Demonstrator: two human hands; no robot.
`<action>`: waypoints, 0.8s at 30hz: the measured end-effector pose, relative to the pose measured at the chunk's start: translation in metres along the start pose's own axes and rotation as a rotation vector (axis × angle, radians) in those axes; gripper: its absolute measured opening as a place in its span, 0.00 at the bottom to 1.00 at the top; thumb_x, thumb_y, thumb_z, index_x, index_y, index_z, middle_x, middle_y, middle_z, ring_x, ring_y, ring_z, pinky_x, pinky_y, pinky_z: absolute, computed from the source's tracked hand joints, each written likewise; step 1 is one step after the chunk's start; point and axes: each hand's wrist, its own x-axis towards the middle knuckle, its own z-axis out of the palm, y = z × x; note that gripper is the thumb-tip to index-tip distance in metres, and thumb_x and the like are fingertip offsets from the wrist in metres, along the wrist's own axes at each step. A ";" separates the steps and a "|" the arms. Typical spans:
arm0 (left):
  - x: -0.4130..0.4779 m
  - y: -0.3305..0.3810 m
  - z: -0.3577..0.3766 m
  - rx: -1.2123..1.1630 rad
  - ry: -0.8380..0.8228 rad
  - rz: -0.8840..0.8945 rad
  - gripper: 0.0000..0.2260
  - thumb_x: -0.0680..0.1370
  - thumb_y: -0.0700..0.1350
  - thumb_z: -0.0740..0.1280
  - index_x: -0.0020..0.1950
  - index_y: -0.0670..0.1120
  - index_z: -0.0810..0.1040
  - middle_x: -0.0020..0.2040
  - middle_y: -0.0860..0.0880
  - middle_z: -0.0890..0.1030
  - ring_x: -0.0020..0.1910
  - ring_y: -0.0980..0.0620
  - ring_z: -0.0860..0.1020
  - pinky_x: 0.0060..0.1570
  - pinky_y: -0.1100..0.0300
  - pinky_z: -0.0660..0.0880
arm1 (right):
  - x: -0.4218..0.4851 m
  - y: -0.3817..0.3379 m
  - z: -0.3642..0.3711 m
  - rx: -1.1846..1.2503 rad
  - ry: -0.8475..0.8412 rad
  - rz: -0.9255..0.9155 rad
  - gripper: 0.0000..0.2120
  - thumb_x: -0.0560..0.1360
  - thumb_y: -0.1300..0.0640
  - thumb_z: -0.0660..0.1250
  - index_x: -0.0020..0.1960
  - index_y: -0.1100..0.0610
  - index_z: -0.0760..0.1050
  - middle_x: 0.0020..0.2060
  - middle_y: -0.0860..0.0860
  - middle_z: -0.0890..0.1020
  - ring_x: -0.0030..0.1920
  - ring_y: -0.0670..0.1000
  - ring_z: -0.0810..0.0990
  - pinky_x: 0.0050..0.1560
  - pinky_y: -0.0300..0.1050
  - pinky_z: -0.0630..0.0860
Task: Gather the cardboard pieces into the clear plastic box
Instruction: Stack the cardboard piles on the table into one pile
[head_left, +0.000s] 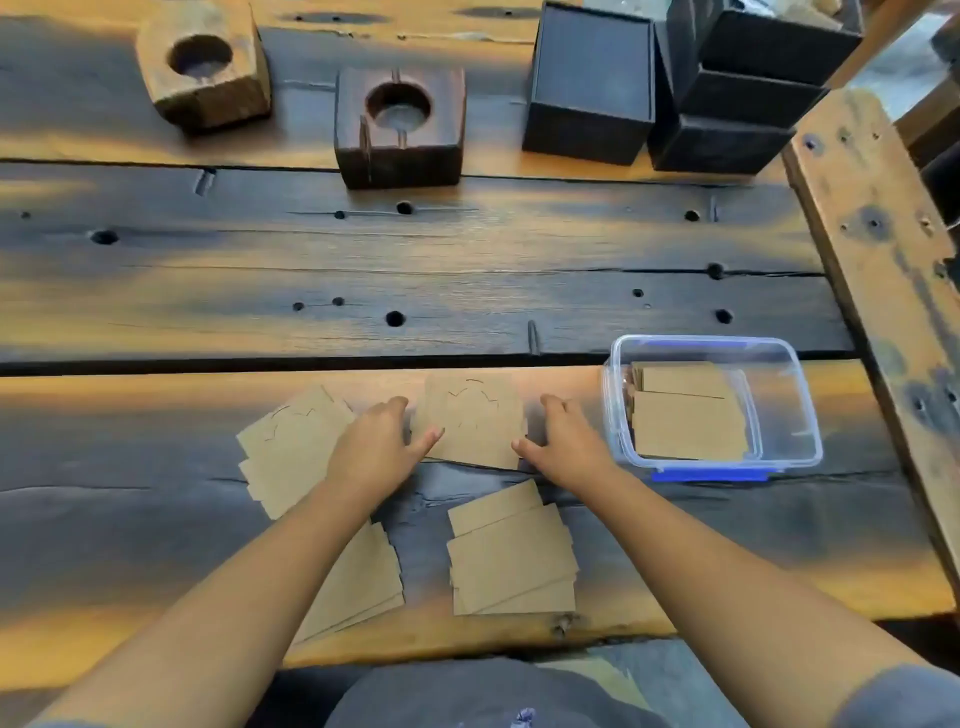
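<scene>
Where our hands meet it, a card stack (470, 421) lies flat on the tabletop (467, 249), just left of the box (800, 415), which holds more cards (685, 421). Our left hand (376, 444) and right hand (563, 441) press its side edges, fingers spread, clasping nothing. Only the right hand lies between stack and box. Nearby lie a left stack (291, 452), a covered stack (369, 577) under our left forearm, and a near stack (511, 556). Beyond stand a pale block (205, 67), a dark block (400, 130) and black boxes (589, 83).

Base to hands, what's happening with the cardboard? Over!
Left hand, right hand touching sides of middle cardboard stack. Clear plastic box open, some pieces inside. Nothing blocking it.
</scene>
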 end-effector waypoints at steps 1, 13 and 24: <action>0.004 0.001 0.003 -0.036 0.006 -0.018 0.24 0.75 0.60 0.66 0.62 0.44 0.74 0.54 0.42 0.83 0.51 0.40 0.81 0.46 0.51 0.77 | 0.003 0.001 0.001 0.020 -0.003 0.022 0.28 0.73 0.45 0.69 0.66 0.57 0.67 0.62 0.56 0.74 0.57 0.57 0.76 0.52 0.49 0.74; 0.028 0.018 0.028 -0.198 -0.105 -0.278 0.18 0.75 0.45 0.68 0.63 0.40 0.75 0.58 0.39 0.79 0.56 0.38 0.77 0.55 0.50 0.75 | 0.022 -0.008 0.021 0.246 -0.025 0.191 0.20 0.71 0.53 0.73 0.57 0.58 0.70 0.50 0.57 0.79 0.51 0.57 0.79 0.50 0.53 0.77; 0.024 0.009 0.035 -0.504 -0.157 -0.453 0.16 0.72 0.48 0.73 0.42 0.46 0.65 0.45 0.41 0.78 0.50 0.37 0.80 0.49 0.42 0.80 | 0.024 -0.009 0.019 0.280 -0.039 0.265 0.16 0.71 0.53 0.72 0.46 0.55 0.65 0.48 0.55 0.79 0.49 0.57 0.78 0.49 0.54 0.76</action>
